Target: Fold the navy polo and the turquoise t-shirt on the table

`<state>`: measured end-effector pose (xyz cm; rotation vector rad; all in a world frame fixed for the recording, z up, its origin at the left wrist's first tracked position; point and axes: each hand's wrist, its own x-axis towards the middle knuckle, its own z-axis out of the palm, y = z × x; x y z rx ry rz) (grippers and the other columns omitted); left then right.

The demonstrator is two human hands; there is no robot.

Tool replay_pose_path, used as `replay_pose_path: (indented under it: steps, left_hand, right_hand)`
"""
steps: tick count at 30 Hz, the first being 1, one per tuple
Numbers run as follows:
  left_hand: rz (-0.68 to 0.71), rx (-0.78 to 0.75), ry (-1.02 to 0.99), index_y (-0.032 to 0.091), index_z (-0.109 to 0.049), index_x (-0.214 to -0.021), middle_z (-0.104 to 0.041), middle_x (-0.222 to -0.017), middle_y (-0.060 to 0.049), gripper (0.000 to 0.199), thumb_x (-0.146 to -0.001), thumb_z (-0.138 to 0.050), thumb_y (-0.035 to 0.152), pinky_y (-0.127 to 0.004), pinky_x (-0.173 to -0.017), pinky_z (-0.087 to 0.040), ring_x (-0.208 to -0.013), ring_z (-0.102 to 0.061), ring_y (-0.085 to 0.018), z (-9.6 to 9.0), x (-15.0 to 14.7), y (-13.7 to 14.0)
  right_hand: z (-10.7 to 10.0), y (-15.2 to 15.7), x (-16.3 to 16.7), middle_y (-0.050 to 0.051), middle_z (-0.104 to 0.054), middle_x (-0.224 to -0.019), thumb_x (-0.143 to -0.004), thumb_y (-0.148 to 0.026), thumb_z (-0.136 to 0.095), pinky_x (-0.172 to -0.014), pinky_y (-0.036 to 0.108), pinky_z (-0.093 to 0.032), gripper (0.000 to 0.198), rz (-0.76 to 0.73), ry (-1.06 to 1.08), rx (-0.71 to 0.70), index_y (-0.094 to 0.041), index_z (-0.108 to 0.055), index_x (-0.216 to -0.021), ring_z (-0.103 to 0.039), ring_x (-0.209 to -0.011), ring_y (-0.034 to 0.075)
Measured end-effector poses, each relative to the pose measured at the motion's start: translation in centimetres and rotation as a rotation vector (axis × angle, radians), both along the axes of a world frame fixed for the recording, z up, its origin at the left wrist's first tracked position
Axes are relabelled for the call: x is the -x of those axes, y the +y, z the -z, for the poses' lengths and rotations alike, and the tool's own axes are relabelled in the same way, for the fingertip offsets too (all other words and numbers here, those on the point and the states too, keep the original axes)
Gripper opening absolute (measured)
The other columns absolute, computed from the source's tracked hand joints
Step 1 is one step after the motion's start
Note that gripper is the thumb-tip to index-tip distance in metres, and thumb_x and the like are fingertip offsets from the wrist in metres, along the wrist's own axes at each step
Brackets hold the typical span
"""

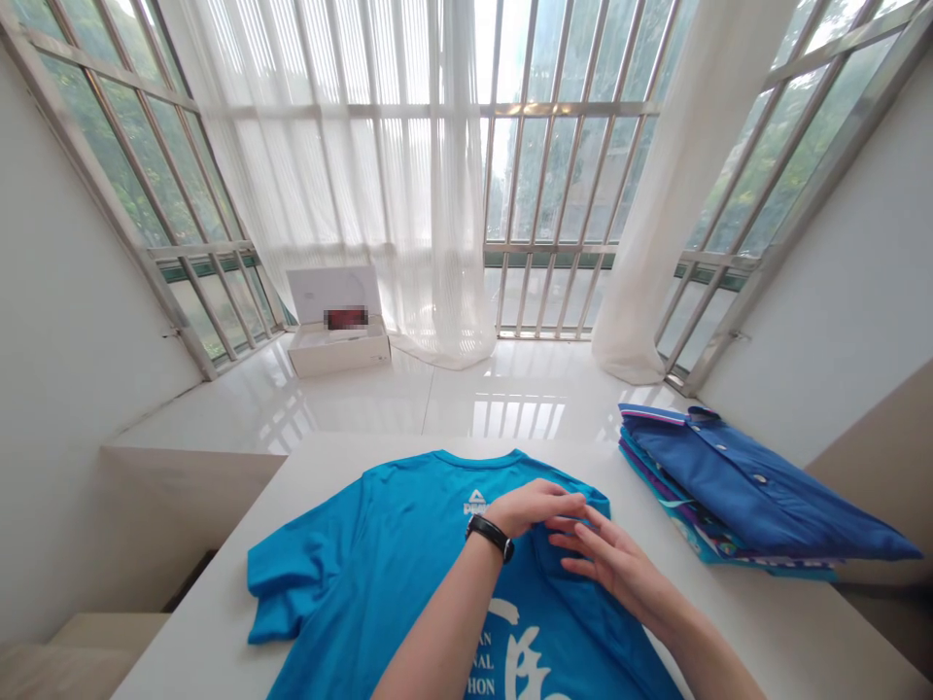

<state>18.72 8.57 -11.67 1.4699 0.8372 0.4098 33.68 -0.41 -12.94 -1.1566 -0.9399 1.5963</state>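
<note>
Right hand (608,564) is over the right side of the blue T-shirt (386,564), fingers slightly spread and loosely bent, no clear grip on cloth. Left hand (539,504), black watch (490,538) on the wrist, reaches across the chest, fingers fairly straight, tips meeting the right hand's; can't tell if it pinches fabric underneath. Shirt lies on the white counter (211,622), neckline away from the wearer, bottom out of frame. Left sleeve (292,574) is spread out and rumpled; on the right, cloth is creased and doubled under the hands. Handling guess: light, limp, smooth sports knit, not fragile, likely to slide and crease if dragged. Best holds: shoulder seam and sleeve edge, wide pinch, then press flat by palm. Right of it, near: stack of folded garments (660,481), dark blue polo (736,476) on top. Beyond: glossy window ledge (437,403), white box (339,357) with its lid up, sheer curtain (437,233), barred windows (569,175).
</note>
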Motion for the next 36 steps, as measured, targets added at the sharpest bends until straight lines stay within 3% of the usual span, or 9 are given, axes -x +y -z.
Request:
replay_pose_path:
  steps: [4,9,13,16,19,22,26,33,36]
  left_hand:
    - [0.132,-0.038,-0.033,0.014,-0.072,-0.107,-0.071,-0.099,-0.008,0.044,-0.084,-0.062,0.05,-0.034,-0.086,-0.049,-0.096,-0.063,-0.023,-0.2,0.2,0.3]
    - [0.196,-0.134,0.16,0.021,-0.059,-0.134,-0.06,-0.133,-0.01,0.055,-0.083,-0.066,0.041,-0.039,-0.094,-0.049,-0.117,-0.058,-0.029,-0.3,0.8,0.8]
    - [0.325,-0.372,0.189,0.025,-0.051,-0.141,-0.053,-0.145,-0.007,0.062,-0.08,-0.058,0.015,-0.039,-0.103,-0.044,-0.127,-0.051,-0.028,-0.5,1.1,1.4]
    - [0.418,-0.47,0.171,0.025,-0.06,-0.133,-0.061,-0.135,-0.004,0.062,-0.075,-0.048,0.003,-0.034,-0.095,-0.047,-0.117,-0.058,-0.024,-0.7,0.9,1.4]
    - [0.428,-0.343,0.144,0.022,-0.071,-0.117,-0.069,-0.113,-0.003,0.054,-0.073,-0.045,0.003,-0.027,-0.072,-0.051,-0.086,-0.063,-0.018,-0.8,0.8,1.1]
    - [0.354,-0.083,0.042,0.023,-0.07,-0.12,-0.069,-0.102,-0.002,0.056,-0.074,-0.045,0.006,-0.022,-0.06,-0.049,-0.07,-0.059,-0.012,-1.0,0.7,0.7]
    - [0.28,0.143,-0.1,0.025,-0.065,-0.129,-0.068,-0.099,-0.003,0.058,-0.076,-0.048,0.008,-0.019,-0.057,-0.052,-0.067,-0.059,-0.01,-1.1,0.8,0.6]
    - [0.247,0.254,-0.23,0.019,-0.064,-0.129,-0.065,-0.09,-0.003,0.053,-0.076,-0.058,0.011,-0.027,-0.061,-0.06,-0.07,-0.06,-0.012,-0.7,0.8,1.1]
    - [0.24,0.273,-0.226,0.018,-0.063,-0.13,-0.067,-0.092,-0.005,0.055,-0.076,-0.059,0.012,-0.029,-0.059,-0.062,-0.074,-0.064,-0.015,-0.5,1.1,1.4]
  right_hand:
    - [0.2,0.0,-0.7,0.009,-0.073,-0.111,-0.076,-0.057,-0.073,-0.086,0.041,-0.057,0.047,0.013,-0.201,-0.108,-0.023,-0.07,-0.108,-0.07,-0.101,0.028]
    - [1.6,-2.0,-2.3,0.009,-0.073,-0.098,-0.075,-0.064,-0.066,-0.081,0.038,-0.058,0.049,0.207,-0.605,-0.225,-0.021,-0.07,-0.096,-0.069,-0.094,0.028]
    - [2.2,-5.4,-2.6,0.01,-0.068,-0.114,-0.077,-0.06,-0.065,-0.083,0.036,-0.057,0.052,0.154,-0.991,-0.278,-0.023,-0.067,-0.113,-0.066,-0.1,0.027]
    - [2.7,-7.3,-1.8,0.01,-0.063,-0.125,-0.07,-0.056,-0.072,-0.093,0.04,-0.054,0.062,0.081,-1.213,-0.364,-0.027,-0.062,-0.125,-0.061,-0.113,0.03]
    - [3.7,-8.0,-1.1,0.011,-0.062,-0.125,-0.074,-0.05,-0.07,-0.096,0.043,-0.052,0.057,0.1,-1.377,-0.459,-0.026,-0.062,-0.125,-0.059,-0.115,0.03]
    - [4.9,-8.2,-1.0,0.012,-0.065,-0.116,-0.087,-0.047,-0.057,-0.091,0.044,-0.054,0.039,0.172,-1.491,-0.536,-0.023,-0.065,-0.118,-0.062,-0.106,0.029]
    - [5.8,-8.7,-1.3,0.011,-0.066,-0.111,-0.094,-0.047,-0.048,-0.082,0.041,-0.057,0.035,0.267,-1.583,-0.59,-0.023,-0.065,-0.113,-0.065,-0.1,0.027]
    - [5.4,-9.9,-1.5,0.004,-0.067,-0.118,-0.092,-0.024,-0.037,-0.058,0.026,-0.058,0.037,0.317,-1.69,-0.51,-0.028,-0.056,-0.124,-0.07,-0.094,0.02]
    - [5.2,-10.5,-1.8,0.004,-0.069,-0.115,-0.092,-0.028,-0.038,-0.051,0.026,-0.058,0.034,0.359,-1.692,-0.492,-0.028,-0.06,-0.118,-0.073,-0.082,0.019]
